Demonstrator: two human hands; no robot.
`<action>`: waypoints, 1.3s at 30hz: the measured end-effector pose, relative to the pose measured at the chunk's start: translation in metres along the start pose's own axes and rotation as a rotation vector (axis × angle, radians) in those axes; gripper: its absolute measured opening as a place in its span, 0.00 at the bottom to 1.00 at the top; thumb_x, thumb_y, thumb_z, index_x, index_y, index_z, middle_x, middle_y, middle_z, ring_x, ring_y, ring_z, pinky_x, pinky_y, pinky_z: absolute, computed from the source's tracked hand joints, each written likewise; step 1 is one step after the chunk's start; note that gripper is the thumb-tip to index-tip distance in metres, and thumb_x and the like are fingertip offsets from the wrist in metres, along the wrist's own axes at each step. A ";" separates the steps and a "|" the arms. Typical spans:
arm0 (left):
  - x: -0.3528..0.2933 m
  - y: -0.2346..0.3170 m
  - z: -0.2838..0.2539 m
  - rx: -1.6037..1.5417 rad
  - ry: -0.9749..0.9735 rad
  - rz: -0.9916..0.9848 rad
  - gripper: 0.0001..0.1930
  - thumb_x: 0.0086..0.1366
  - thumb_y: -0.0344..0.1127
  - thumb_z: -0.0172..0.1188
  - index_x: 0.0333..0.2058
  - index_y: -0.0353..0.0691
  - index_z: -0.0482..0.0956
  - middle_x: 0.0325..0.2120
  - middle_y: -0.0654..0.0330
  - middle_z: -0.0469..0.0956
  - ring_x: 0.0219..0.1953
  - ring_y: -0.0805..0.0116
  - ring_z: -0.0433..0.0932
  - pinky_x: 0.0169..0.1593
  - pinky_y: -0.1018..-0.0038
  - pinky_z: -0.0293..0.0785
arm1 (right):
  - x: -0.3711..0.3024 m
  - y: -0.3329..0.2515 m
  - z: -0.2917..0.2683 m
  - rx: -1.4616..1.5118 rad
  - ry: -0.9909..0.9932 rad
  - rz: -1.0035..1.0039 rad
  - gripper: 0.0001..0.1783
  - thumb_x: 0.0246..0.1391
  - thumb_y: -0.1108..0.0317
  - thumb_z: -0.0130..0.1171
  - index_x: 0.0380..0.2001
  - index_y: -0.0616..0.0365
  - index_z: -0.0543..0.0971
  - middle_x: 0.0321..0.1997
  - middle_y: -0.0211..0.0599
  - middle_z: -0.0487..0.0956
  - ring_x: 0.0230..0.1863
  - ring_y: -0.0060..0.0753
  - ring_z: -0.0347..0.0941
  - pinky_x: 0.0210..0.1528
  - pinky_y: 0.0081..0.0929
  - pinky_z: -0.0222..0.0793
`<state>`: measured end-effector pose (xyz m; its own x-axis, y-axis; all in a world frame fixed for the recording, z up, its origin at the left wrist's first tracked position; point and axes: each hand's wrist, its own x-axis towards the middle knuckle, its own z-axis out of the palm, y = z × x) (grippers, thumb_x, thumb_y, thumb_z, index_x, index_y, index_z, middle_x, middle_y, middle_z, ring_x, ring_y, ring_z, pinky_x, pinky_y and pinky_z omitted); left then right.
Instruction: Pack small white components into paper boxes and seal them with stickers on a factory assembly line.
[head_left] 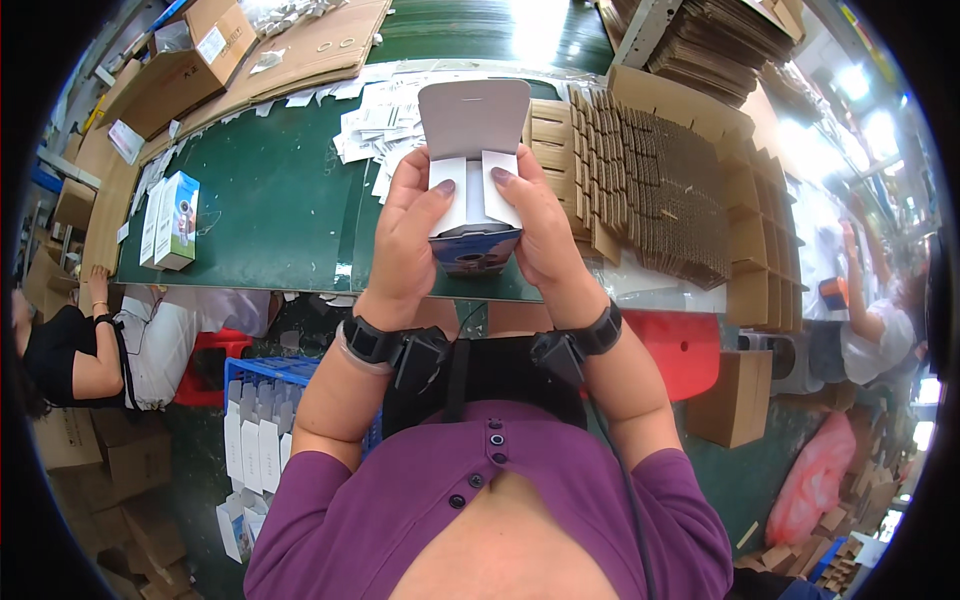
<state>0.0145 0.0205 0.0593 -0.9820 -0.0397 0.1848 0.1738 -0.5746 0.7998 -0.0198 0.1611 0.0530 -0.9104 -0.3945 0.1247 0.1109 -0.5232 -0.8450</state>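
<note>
Between my two hands I hold a small printed carton point(476, 248), its open top facing me. The white lid flap stands up at the far side, and two white side flaps are folded inward over the opening. My left hand point(407, 228) grips the left wall, its thumb on the left flap. On the right wall is my right hand point(543, 222), with its thumb pressing the right flap. What lies inside the carton is mostly hidden. Just beyond my left hand, a pile of white printed papers point(378, 125) is spread on the green table point(270, 200).
Two printed cartons point(172, 222) stand at the table's left. Folded cardboard dividers point(660, 190) are stacked at the right, beside a divided cardboard box point(765, 240). A blue crate point(262, 372) with white cartons sits low left. Other people sit at both sides; a red stool point(680, 350) is near me.
</note>
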 end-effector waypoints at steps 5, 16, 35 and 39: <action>0.002 0.006 0.001 0.066 -0.004 0.024 0.21 0.69 0.25 0.47 0.60 0.34 0.61 0.53 0.55 0.71 0.54 0.69 0.73 0.57 0.72 0.71 | 0.001 0.002 0.003 -0.027 -0.021 -0.057 0.21 0.65 0.70 0.46 0.61 0.58 0.65 0.56 0.37 0.73 0.54 0.24 0.72 0.56 0.23 0.68; 0.004 -0.004 0.006 0.103 -0.033 0.168 0.11 0.70 0.24 0.48 0.50 0.40 0.70 0.52 0.56 0.73 0.52 0.71 0.73 0.55 0.76 0.71 | -0.002 -0.001 -0.006 -0.070 -0.034 -0.103 0.19 0.66 0.73 0.43 0.59 0.56 0.66 0.59 0.37 0.72 0.56 0.25 0.70 0.58 0.24 0.66; 0.008 -0.006 -0.011 0.055 -0.125 0.178 0.04 0.72 0.27 0.50 0.42 0.43 0.70 0.54 0.55 0.72 0.53 0.69 0.74 0.55 0.75 0.73 | -0.009 -0.047 -0.010 -0.854 -0.341 -0.412 0.21 0.56 0.67 0.62 0.53 0.57 0.78 0.67 0.48 0.69 0.67 0.42 0.65 0.66 0.36 0.61; 0.005 -0.012 -0.005 0.078 -0.095 0.224 0.07 0.70 0.26 0.48 0.44 0.42 0.70 0.55 0.53 0.72 0.56 0.66 0.72 0.59 0.72 0.70 | -0.008 -0.050 -0.015 -0.961 -0.364 -0.478 0.21 0.56 0.66 0.64 0.53 0.56 0.78 0.64 0.47 0.72 0.64 0.44 0.70 0.64 0.36 0.65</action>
<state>0.0077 0.0232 0.0483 -0.9074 -0.0798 0.4127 0.3953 -0.4955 0.7734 -0.0245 0.2018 0.0864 -0.5897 -0.5884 0.5532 -0.7123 0.0561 -0.6997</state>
